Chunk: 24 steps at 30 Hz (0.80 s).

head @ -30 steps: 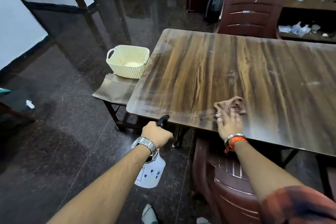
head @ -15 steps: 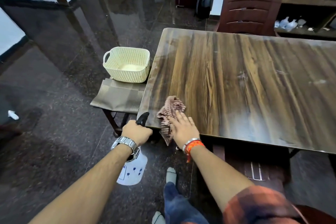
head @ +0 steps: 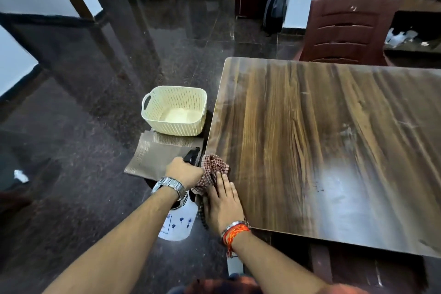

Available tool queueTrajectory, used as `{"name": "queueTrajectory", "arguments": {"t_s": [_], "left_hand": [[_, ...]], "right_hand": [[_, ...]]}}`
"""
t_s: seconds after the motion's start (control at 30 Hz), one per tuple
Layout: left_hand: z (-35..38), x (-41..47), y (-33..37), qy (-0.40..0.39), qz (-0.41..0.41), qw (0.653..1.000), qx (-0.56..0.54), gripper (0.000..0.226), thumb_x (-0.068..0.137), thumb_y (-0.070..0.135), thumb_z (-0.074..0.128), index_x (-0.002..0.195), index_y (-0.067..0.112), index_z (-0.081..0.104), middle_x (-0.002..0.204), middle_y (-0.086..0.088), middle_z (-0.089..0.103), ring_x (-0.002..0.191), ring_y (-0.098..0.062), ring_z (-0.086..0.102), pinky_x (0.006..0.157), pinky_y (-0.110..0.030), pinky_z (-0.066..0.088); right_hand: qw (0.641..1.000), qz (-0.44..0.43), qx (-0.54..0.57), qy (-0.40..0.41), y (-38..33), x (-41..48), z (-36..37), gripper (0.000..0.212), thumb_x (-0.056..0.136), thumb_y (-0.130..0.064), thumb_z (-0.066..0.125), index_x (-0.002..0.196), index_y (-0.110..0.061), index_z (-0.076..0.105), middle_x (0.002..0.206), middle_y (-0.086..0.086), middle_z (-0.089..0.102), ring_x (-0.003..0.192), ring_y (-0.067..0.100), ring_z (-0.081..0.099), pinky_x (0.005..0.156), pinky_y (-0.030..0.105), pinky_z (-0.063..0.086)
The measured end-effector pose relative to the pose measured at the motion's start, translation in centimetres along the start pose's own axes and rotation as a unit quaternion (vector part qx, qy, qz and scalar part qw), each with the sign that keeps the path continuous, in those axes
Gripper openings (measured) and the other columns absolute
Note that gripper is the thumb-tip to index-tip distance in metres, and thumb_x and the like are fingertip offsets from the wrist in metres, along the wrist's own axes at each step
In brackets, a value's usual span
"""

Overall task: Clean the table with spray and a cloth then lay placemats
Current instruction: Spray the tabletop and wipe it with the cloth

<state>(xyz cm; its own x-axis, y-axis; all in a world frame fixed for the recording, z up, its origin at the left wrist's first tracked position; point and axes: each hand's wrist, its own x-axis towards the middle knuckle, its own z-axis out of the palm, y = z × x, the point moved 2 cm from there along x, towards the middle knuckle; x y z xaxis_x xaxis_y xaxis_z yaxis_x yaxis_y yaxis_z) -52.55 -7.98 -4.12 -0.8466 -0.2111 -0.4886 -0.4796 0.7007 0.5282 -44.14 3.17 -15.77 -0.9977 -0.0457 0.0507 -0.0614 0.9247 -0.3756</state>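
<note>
Your right hand [head: 220, 200]: flat with straight fingers, pressing the checked cloth [head: 213, 170] onto the near left corner of the desk [head: 322, 150].
Your left hand [head: 185, 172]: curled round the black head of the spray bottle [head: 179, 222], whose white body hangs below, just off the desk's left edge.
Cloth: bunched between your hands, partly draped over the desk edge.
Placemats [head: 152, 157]: brown, just left of the desk.
Basket [head: 175, 111]: cream, standing on the placemats' far end.
Chair [head: 346, 31]: brown, beyond the desk.

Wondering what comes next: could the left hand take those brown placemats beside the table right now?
Probably not yet: the left hand grips the spray bottle, so it is occupied, though the placemats lie just beyond it.
</note>
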Motion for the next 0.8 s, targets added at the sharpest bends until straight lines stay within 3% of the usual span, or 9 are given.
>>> {"name": "queueTrajectory", "arguments": {"t_s": [0.1,0.2,0.27,0.33,0.4,0.5,0.63,0.8], "left_hand": [[-0.6,2.6,1.4,0.006,0.007,1.000,0.000,0.013,0.066,0.021,0.065,0.064,0.013,0.055,0.060,-0.001,0.059,0.060,-0.024,0.056,0.050,-0.022,0.040],[-0.7,5.0,2.3,-0.012,0.013,1.000,-0.008,0.017,0.069,0.022,0.067,0.066,0.011,0.054,0.060,-0.003,0.059,0.061,-0.025,0.059,0.045,-0.021,0.036],[-0.8,6.8,3.1,-0.034,0.024,0.999,-0.009,0.019,0.064,0.026,0.064,0.065,0.013,0.049,0.062,-0.007,0.061,0.067,-0.027,0.065,0.043,-0.021,0.034],[-1.0,8.7,3.7,-0.054,0.046,0.997,-0.021,0.023,0.072,0.022,0.067,0.061,0.014,0.049,0.057,-0.003,0.057,0.061,-0.029,0.061,0.045,-0.021,0.035],[-1.5,10.8,4.5,-0.074,0.059,0.995,-0.014,0.023,0.078,0.018,0.069,0.064,0.014,0.051,0.059,-0.001,0.056,0.060,-0.025,0.055,0.047,-0.022,0.037],[-2.7,14.3,5.4,-0.109,0.088,0.990,0.022,0.027,0.067,0.034,0.067,0.077,0.010,0.062,0.067,-0.002,0.063,0.062,-0.021,0.057,0.048,-0.021,0.038],[-5.2,19.0,6.7,-0.121,0.108,0.987,0.020,0.015,0.070,0.019,0.071,0.075,0.010,0.061,0.068,-0.003,0.062,0.062,-0.023,0.058,0.048,-0.020,0.039],[-7.4,23.1,8.5,-0.123,0.140,0.981,0.047,0.010,0.072,0.017,0.068,0.072,0.012,0.059,0.068,-0.002,0.062,0.063,-0.024,0.059,0.050,-0.021,0.040]], "right_hand": [[1.000,0.000,0.006,-0.022,-0.1,2.0,0.1,0.057,0.092,-0.038,0.042,0.146,-0.038,0.027,0.153,0.014,0.032,0.143,0.031,0.025,0.115,0.048,0.022],[1.000,0.022,-0.001,-0.013,-0.3,4.1,0.1,0.050,0.093,-0.043,0.036,0.143,-0.037,0.034,0.155,0.011,0.029,0.144,0.030,0.023,0.117,0.046,0.020],[0.999,0.053,0.001,-0.007,-0.3,6.4,0.1,0.050,0.094,-0.046,0.032,0.144,-0.037,0.033,0.157,0.009,0.024,0.146,0.027,0.018,0.116,0.042,0.010],[0.996,0.084,0.005,0.003,-0.2,8.8,0.1,0.051,0.096,-0.047,0.027,0.146,-0.038,0.029,0.159,0.006,0.018,0.147,0.024,0.010,0.119,0.039,0.003],[0.992,0.127,0.002,0.006,0.0,11.5,0.1,0.052,0.096,-0.049,0.023,0.147,-0.040,0.026,0.160,0.005,0.015,0.148,0.023,0.005,0.118,0.038,0.002],[0.983,0.182,-0.008,0.018,0.3,15.4,0.2,0.056,0.094,-0.049,0.020,0.148,-0.038,0.024,0.160,0.006,0.013,0.148,0.023,0.003,0.118,0.039,0.002],[0.970,0.242,-0.014,0.026,0.8,20.1,0.3,0.060,0.089,-0.047,0.019,0.149,-0.040,0.020,0.160,0.005,0.010,0.148,0.023,0.001,0.118,0.039,0.001],[0.956,0.291,-0.006,0.022,1.1,23.8,0.6,0.055,0.094,-0.047,0.027,0.149,-0.041,0.021,0.161,0.003,0.007,0.148,0.020,-0.003,0.119,0.039,0.000]]}}
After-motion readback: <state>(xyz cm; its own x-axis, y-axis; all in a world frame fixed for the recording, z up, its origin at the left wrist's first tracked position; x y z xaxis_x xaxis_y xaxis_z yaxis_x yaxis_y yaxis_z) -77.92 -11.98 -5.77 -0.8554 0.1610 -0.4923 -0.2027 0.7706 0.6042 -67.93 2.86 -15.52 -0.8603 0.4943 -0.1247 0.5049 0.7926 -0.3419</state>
